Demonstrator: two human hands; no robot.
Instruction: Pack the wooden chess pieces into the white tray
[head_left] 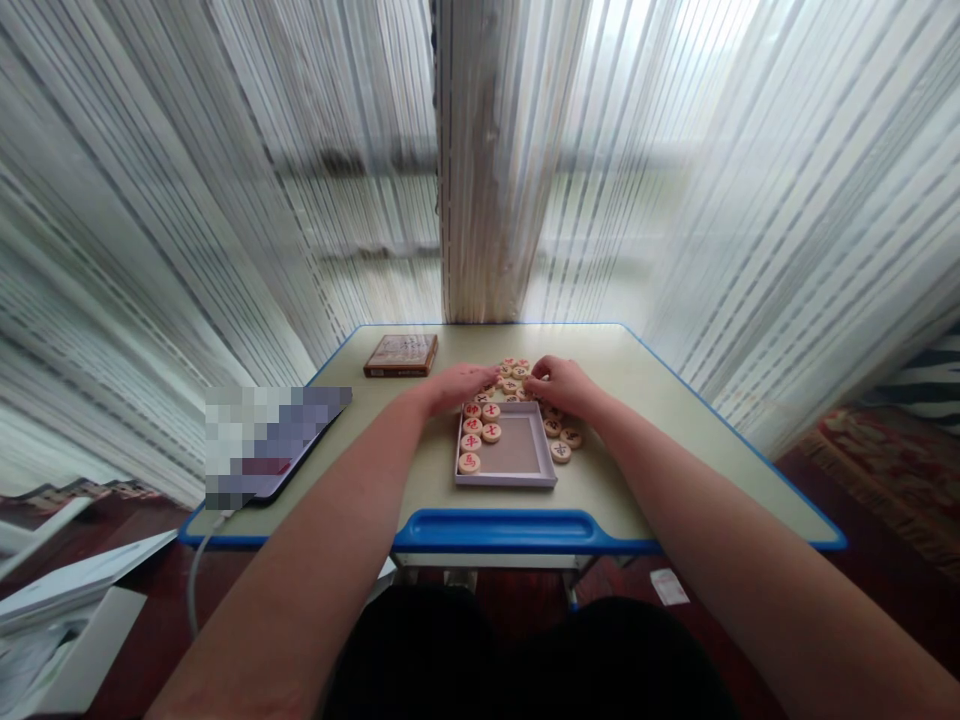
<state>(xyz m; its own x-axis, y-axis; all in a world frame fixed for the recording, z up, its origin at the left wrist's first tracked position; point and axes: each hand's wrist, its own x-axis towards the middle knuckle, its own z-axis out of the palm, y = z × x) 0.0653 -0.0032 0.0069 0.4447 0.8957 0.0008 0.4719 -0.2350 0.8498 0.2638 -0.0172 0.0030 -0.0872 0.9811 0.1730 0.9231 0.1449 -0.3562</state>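
A shallow pale box (547, 470) lies on the table, with several round wooden pieces with red characters (470, 442) in two columns at its left side. My left hand (463, 382) is just behind the box's back left corner, fingers stretched out flat over the near edge of a pile of loose pieces (511, 386). At the right of that pile is my right hand (562, 384), its fingers curled down among the pieces; whatever its fingertips hold is too small to make out. More loose pieces (560, 451) lie along the box's right side.
A flat brown box (401, 355) rests at the table's back left. A dark device (304, 440), partly pixelated, with a white cable (196, 580) is at the left edge. The table (660, 430) has a blue rim and a front groove (495, 527). Curtains hang behind it.
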